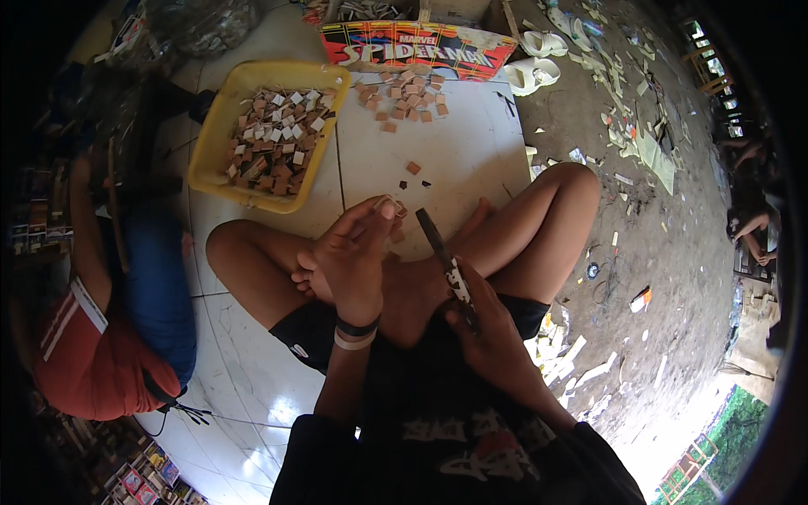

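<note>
My left hand (353, 261) is raised in front of my crossed legs, pinching a small square tile (390, 204) between thumb and fingertips. A little to the right, my right hand (484, 324) is wrapped around the black-and-white handle of a knife-like tool (436, 240) with a dark, narrow blade. The blade points up and away from me, apart from the tile. Just beyond my hands, a single brown tile (413, 167) lies on the floor near two small dark scraps (404, 184).
A yellow basin (204, 160) at the far left holds many brown and white tiles. Beside it is a loose tile heap (408, 94), before a printed red carton (358, 44). White clogs (536, 76) stand right of that. Another person (118, 353) sits at left; scraps litter the grey ground (606, 227).
</note>
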A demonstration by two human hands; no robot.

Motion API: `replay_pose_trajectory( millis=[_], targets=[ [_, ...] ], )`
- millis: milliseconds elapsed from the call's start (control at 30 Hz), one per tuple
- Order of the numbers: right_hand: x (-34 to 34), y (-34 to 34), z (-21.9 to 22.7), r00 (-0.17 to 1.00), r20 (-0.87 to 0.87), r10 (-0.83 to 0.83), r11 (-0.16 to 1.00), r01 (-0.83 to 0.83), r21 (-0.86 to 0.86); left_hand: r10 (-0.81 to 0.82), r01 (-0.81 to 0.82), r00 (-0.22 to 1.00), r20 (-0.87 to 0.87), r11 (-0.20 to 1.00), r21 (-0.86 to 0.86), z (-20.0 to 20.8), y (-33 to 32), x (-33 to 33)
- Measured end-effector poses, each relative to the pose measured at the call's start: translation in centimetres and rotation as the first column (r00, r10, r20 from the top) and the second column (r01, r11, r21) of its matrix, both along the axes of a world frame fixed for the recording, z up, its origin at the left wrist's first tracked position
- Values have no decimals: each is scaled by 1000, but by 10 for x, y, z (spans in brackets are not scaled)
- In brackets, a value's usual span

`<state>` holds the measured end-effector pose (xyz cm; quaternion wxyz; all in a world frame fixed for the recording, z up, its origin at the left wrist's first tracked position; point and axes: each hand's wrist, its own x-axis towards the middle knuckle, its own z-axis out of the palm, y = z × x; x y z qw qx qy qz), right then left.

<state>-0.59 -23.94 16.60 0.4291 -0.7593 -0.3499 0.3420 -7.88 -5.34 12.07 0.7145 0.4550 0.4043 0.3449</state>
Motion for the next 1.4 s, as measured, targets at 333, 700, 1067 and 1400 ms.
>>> replay_pose_trajectory(
  millis=[333,700,1067,1400],
  targets=[
    [-9,7,-1,999,7,36,999,-35,-42,22,-17,999,-34,988,153,-4,-11,4],
    [-8,9,4,993,81,85,978,-68,-198,51,-32,997,-62,962,271,-10,-18,-1],
    [29,-9,-15,992,4,130,990,-130,54,-148,150,988,34,987,-60,2,21,-17],
    [19,-12,-13,926,-353,132,991,-113,74,-202,202,979,24,978,-48,15,14,-13]
  ],
)
